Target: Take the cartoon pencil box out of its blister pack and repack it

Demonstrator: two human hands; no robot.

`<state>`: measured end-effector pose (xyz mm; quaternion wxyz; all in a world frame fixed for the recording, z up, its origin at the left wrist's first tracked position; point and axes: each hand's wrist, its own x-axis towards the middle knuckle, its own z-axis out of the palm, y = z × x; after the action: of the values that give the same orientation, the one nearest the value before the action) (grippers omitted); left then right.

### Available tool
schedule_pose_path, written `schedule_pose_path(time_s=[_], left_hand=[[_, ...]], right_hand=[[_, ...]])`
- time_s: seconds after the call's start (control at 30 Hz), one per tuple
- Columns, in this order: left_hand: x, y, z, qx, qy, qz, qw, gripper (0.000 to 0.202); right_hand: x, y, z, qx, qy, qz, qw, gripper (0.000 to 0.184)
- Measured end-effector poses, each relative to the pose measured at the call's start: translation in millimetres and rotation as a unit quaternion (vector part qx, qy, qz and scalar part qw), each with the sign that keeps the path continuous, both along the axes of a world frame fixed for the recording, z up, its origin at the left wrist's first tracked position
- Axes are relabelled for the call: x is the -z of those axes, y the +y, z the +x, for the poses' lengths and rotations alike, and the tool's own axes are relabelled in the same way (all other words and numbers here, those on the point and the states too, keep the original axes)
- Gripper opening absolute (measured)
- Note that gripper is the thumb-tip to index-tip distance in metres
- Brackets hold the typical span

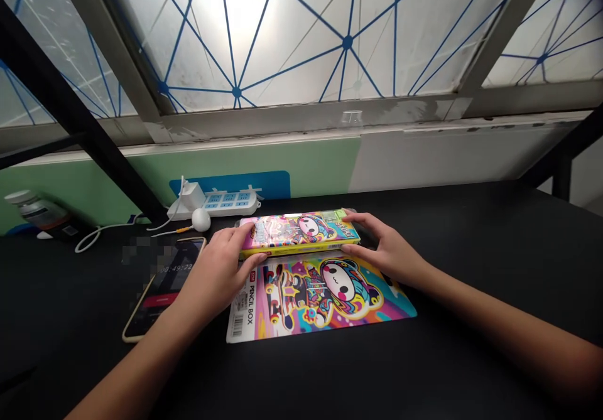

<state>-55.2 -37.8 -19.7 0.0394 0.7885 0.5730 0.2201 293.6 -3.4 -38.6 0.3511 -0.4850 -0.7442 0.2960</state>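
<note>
A colourful oblong pencil box (277, 231) with a cartoon bear figure on top and a yellow front edge lies crosswise before me. Its left end is between the thumb and fingers of my left hand (226, 260). At the other end my right hand (389, 244) holds it the same way, thumb at the near edge and fingers at the far side. Nearer to me, a flat printed card (301, 301) marked PENCIL BOX lies on the black table (339, 376), showing a similar bear and a skateboard. Whether card and box are joined is hidden.
Left of the card lies a phone (162, 288) with a lit timer, partly behind my left forearm. Further back are a white power strip (230, 203) with plugs and cables, and a bottle (40, 213) on its side. A window (292, 43) rises behind the table.
</note>
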Motion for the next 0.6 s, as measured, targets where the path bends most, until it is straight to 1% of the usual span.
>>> schedule_pose_path(time_s=[0.07, 0.13, 0.2, 0.3, 0.37, 0.47, 0.53, 0.6], left_hand=[[-1.9, 0, 0, -0.005, 0.005, -0.019, 1.000, 0.060], [-4.3, 2, -1, -0.008, 0.016, -0.031, 0.999, 0.057], [-4.8, 4, -3, -0.011, 0.033, -0.036, 0.999, 0.054], [-2.0, 7, -5, -0.016, 0.059, -0.031, 0.998, 0.057], [0.2, 6, -2, -0.026, 0.079, -0.013, 0.996, 0.059], [2.1, 5, 4, -0.022, 0.093, 0.028, 0.995, 0.061], [2.9, 4, 8, -0.001, 0.096, 0.044, 0.994, 0.062], [4.2, 5, 11, 0.018, 0.108, 0.044, 0.993, 0.061]], right_hand=[[-0.1, 0, 0, -0.001, -0.037, -0.002, 0.999, 0.060], [-0.1, 2, 0, -0.005, -0.071, 0.006, 0.997, 0.056], [1.2, 3, 1, -0.009, -0.102, 0.023, 0.994, 0.050], [3.4, 3, 2, -0.015, -0.138, 0.061, 0.988, 0.045], [2.5, 0, 3, -0.010, -0.156, 0.103, 0.982, 0.041], [-3.5, -9, 0, -0.014, -0.162, 0.209, 0.964, 0.029], [-8.5, -20, -5, -0.051, -0.157, 0.280, 0.946, 0.023], [-12.1, -34, -14, -0.124, -0.160, 0.308, 0.930, 0.024]])
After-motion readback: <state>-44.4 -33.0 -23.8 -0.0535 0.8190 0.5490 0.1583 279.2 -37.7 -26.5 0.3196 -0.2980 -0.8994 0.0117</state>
